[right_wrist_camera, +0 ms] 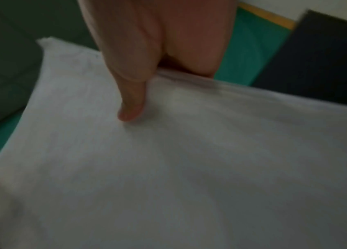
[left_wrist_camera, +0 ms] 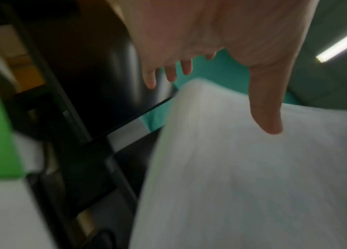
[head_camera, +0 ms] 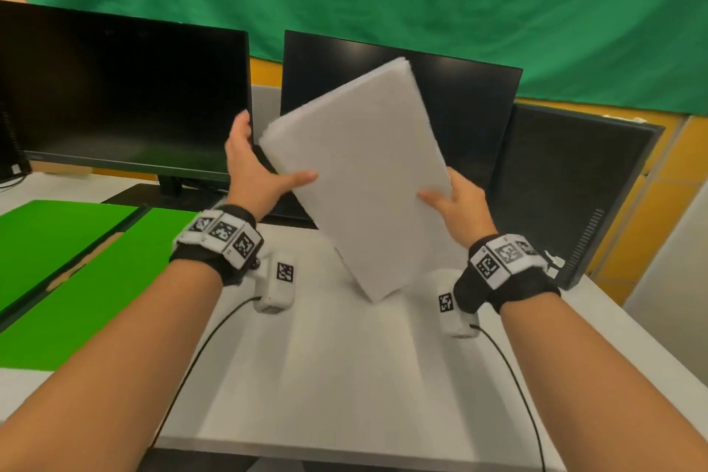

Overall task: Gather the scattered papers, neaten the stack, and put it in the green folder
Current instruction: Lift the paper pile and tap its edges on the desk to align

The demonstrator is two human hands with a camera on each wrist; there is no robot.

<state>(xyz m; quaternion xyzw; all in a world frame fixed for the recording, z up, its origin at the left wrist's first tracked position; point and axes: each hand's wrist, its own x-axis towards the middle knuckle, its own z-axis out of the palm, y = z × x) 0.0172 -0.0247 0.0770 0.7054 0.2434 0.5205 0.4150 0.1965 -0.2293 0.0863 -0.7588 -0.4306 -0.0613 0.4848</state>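
Paper stack is held clear of the white desk, tilted, top corner toward 1 o'clock, in front of the monitors. Left hand holds the stack's left edge, thumb laid across the front sheet, fingers extended behind. Right hand pinches the right edge, thumb in front. Green folder lies open on the desk at 9 o'clock. Wristbands carry black-and-white square markers; no legible writing.

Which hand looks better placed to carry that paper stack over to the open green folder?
Probably the left hand: the green folder lies open on its side, and it already holds the stack.
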